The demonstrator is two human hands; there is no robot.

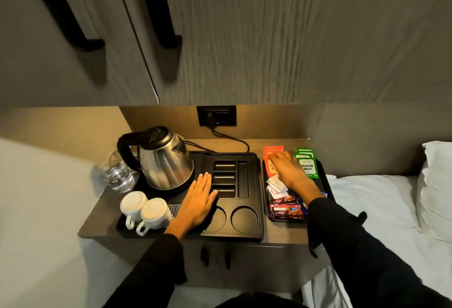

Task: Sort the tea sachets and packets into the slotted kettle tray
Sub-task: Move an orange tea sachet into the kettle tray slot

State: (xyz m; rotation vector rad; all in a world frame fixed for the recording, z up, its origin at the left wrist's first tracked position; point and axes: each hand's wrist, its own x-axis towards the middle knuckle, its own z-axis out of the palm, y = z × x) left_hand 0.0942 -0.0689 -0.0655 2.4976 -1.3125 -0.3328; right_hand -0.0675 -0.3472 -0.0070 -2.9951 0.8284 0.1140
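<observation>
The black slotted kettle tray (254, 224) lies on the bedside unit, its slots (224, 177) bare. My left hand (197, 201) rests flat on the tray, fingers together, beside the slots. To the right, a small black tray (324, 180) holds red tea sachets (271, 152), green tea sachets (305, 164), white packets (276, 186) and dark red stick packets (287, 208). My right hand (288, 168) lies palm down over the red sachets, fingers spread; whether it grips one is hidden.
A steel kettle (163, 160) stands on the tray's left part, with its cord running to a wall socket (216, 115). Two upturned white cups (144, 211) and two glasses (118, 175) sit left. A bed with a pillow (435, 185) lies right.
</observation>
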